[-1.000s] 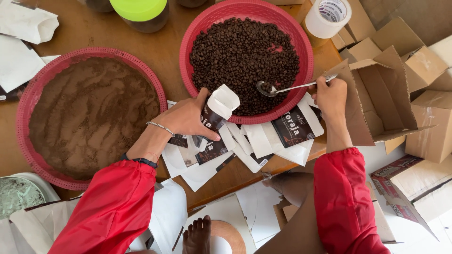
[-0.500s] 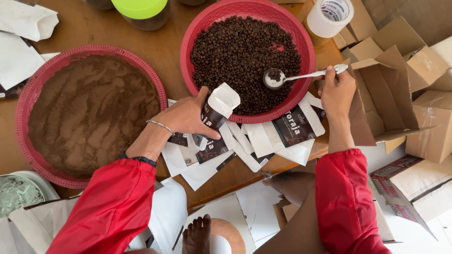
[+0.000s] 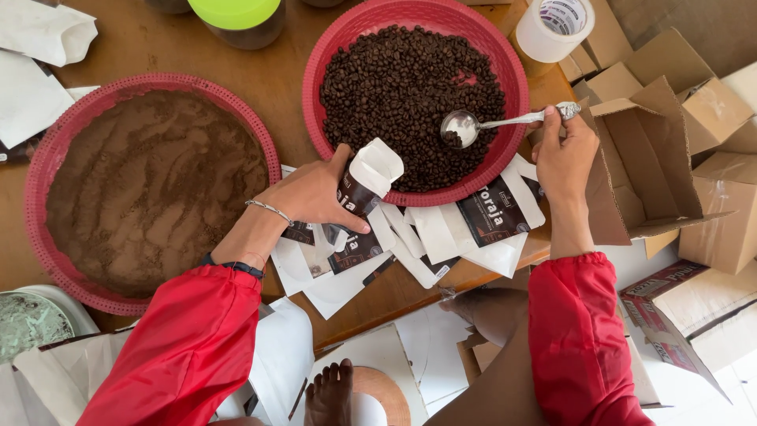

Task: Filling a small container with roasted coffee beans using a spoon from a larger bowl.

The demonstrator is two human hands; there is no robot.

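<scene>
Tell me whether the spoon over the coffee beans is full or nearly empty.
Nearly empty: the spoon held by the right hand shows bare shiny metal with only a few beans in its bowl.

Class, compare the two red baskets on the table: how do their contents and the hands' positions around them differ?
The left red basket holds fine brown powder with a rippled surface; the right red basket holds whole dark beans. The right hand holds a spoon over the right basket, while nothing reaches into the left one. The left hand holds a pouch at the right basket's rim. Both are round, red and shallow.
</scene>
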